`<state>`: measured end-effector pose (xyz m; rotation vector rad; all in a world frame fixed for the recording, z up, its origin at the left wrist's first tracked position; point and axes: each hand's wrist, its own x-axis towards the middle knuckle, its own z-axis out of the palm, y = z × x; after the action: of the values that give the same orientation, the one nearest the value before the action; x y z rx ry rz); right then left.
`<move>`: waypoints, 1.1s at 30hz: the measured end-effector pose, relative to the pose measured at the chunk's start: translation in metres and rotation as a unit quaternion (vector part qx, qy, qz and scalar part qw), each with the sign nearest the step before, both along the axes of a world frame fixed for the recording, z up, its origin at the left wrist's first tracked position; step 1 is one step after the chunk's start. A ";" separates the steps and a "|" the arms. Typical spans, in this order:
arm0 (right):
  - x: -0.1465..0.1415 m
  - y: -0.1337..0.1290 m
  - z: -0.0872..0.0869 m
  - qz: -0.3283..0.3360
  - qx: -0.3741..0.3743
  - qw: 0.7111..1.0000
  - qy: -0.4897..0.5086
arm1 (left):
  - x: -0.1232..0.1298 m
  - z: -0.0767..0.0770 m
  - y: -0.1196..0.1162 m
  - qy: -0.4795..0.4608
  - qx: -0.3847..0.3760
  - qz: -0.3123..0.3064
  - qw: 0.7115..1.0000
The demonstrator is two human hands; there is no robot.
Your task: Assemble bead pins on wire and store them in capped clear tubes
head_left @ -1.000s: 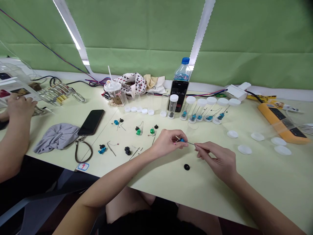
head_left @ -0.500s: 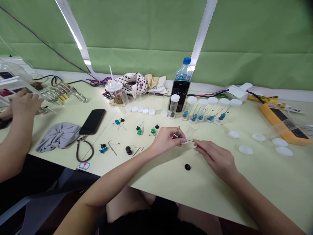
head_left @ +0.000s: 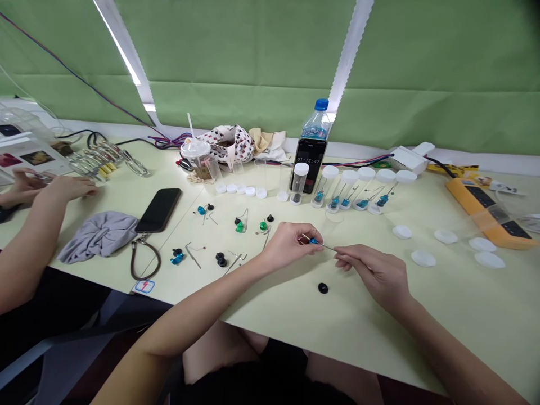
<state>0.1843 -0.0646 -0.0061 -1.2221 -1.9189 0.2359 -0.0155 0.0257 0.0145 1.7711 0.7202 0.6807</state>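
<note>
Reference: blue-capped bottle [head_left: 316,126]. Your left hand [head_left: 291,244], left and your side of it: fingertips pinched on the blue part. Your right hand [head_left: 375,270], right and your side of it: thumb and fingers clamped on the metal rod [head_left: 328,247]. Rod looks stiff, light, may roll; grip mid-shaft. Black disc [head_left: 323,288], loose, on your side of bottle: likely light, smooth; lift by rim. Blue part [head_left: 313,241], straight your side of bottle: probably light, hard, slick; hold its sides.
</note>
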 end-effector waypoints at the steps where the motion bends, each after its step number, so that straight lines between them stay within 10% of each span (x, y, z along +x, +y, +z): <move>1: -0.001 0.000 0.000 -0.002 -0.011 1.000 0.017 | 0.000 0.000 0.000 0.001 0.006 -0.001 1.000; 9: -0.005 0.001 0.003 -0.021 -0.086 0.990 0.108 | 0.002 -0.003 -0.003 0.002 0.026 -0.007 1.000; 18: -0.001 0.003 0.005 -0.064 0.136 0.983 -0.108 | 0.001 -0.001 -0.003 -0.021 -0.047 0.006 0.999; 33: 0.015 -0.003 -0.002 -0.054 0.215 0.938 -0.268 | 0.002 0.002 -0.005 -0.012 -0.070 -0.025 0.997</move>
<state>0.1995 -0.0681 -0.0085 -1.1550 -2.1854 -0.6083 -0.0137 0.0207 0.0166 1.6453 0.6882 0.6017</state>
